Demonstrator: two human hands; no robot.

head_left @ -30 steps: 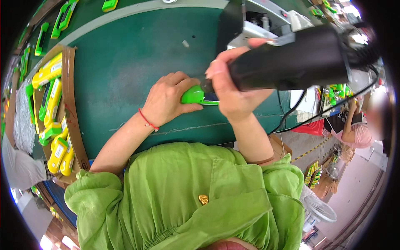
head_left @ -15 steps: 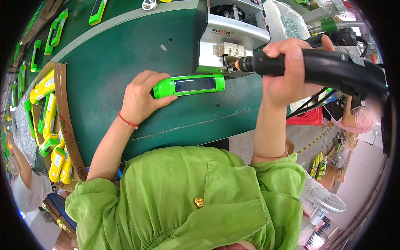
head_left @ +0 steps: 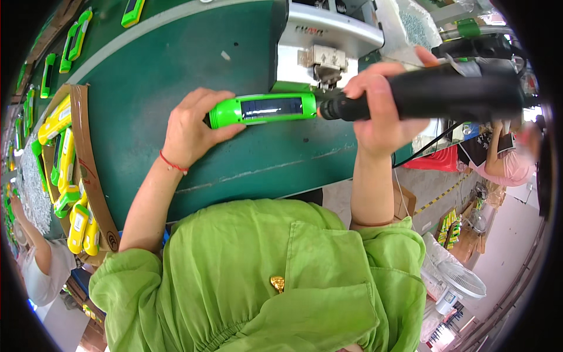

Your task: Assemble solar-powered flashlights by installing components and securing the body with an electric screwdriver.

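Observation:
My left hand grips the left end of a long green casing with a dark rectangular panel, thumb on the near side and fingers on the far side. The casing lies across the green tabletop. My right hand is wrapped round a thick black electric screwdriver, held level and pointing left. Its tip meets, or nearly meets, the casing's right end; I cannot tell if they touch. Just behind them stands a silver and black screw feeder.
A cardboard box with several yellow and green casings stands on the left. More green casings lie along the far left. A tray of small parts sits beyond the feeder. Dark cables hang at right. Other people work at both sides.
The screwdriver has moved left and slightly nearer me, away from the feeder's front to the casing's right end. My left hand keeps its hold on the casing.

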